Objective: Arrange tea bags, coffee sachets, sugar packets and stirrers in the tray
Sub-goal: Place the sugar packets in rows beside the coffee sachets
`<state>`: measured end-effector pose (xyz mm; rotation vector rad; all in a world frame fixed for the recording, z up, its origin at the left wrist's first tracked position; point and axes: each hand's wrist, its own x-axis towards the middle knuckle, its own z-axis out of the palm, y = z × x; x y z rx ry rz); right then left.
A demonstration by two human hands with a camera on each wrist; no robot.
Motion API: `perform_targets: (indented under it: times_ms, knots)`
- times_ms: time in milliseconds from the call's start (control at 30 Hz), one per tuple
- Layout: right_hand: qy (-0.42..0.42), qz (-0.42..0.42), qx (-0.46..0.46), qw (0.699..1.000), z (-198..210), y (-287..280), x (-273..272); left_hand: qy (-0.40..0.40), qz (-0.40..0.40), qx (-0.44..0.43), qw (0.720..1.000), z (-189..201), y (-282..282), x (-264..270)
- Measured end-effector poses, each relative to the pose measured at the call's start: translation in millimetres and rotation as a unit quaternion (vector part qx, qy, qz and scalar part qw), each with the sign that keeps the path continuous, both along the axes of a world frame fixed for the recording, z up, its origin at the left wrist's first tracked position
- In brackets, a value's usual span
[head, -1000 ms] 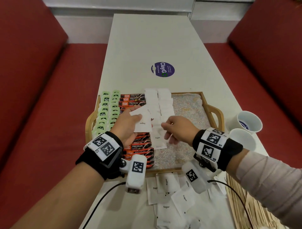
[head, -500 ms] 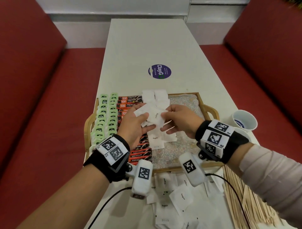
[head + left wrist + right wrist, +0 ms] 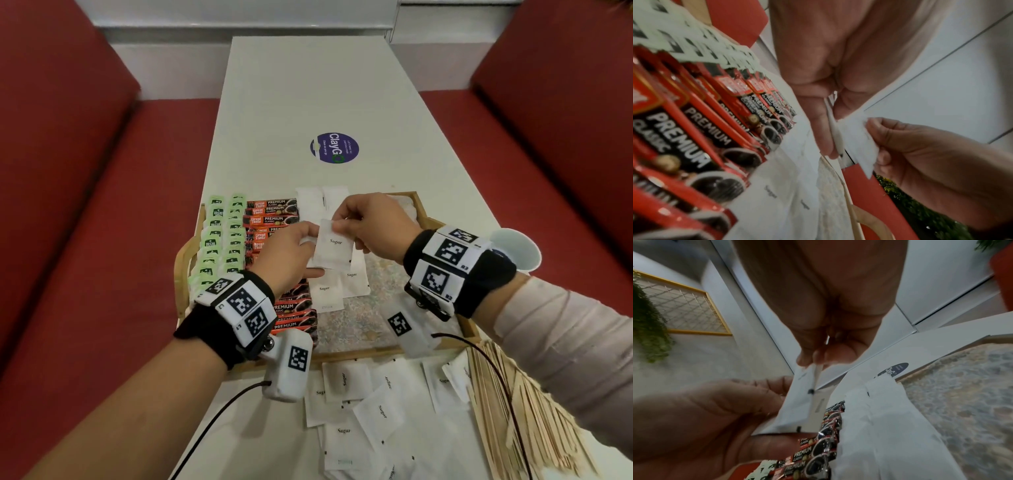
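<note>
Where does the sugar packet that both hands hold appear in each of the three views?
Head: the sugar packet is at centre, above the tray, between left hand and right hand.
Left wrist: right of centre, seen nearly edge-on.
Right wrist: centre, hanging below the fingers.
Shared landmark: the row of red coffee sachets.

A long white tabletop (image 3: 329, 102) runs away from the viewer, with a round purple sticker (image 3: 334, 148) lettered "ClayGo" stuck near its middle. Red upholstered bench seats (image 3: 113, 212) flank it on both sides, each with a padded red backrest (image 3: 51, 85). Beyond the far end stands a pale panelled wall (image 3: 239, 13). The right wrist view shows a wire grid panel in a gold frame (image 3: 680, 308) on a light wall, with green trailing foliage (image 3: 647, 324) hanging beside it.
</note>
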<state>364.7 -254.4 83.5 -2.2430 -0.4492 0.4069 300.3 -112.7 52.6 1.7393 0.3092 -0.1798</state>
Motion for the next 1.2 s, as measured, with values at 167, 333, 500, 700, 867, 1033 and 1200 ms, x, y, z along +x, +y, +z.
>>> perform_targets:
  times_ms: [167,333,500,700,867,1033,1200]
  knots:
    - [0.04,0.027,-0.097,0.994,-9,-12,8,-0.001,0.037,0.023,0.999,-6,8,4]
    - [0.082,0.063,-0.191,0.976,-28,-21,11,-0.006,0.051,0.003,0.999,-13,13,3]
    - [0.082,0.077,-0.225,0.968,-48,-18,12,-0.002,0.056,-0.02,0.998,-17,15,4]
    - [0.039,0.07,-0.232,0.969,-54,-16,15,-0.004,0.059,-0.022,0.998,-18,16,6]
    - [0.019,0.06,-0.241,0.968,-57,-14,12,0.003,0.063,-0.051,0.997,-18,12,6]
    - [-0.005,0.059,-0.247,0.967,-53,-17,11,0.015,0.065,-0.071,0.995,-15,15,2]
    - [-0.027,0.038,-0.108,0.993,-26,-10,6,-0.043,-0.017,0.112,0.993,-5,21,4]
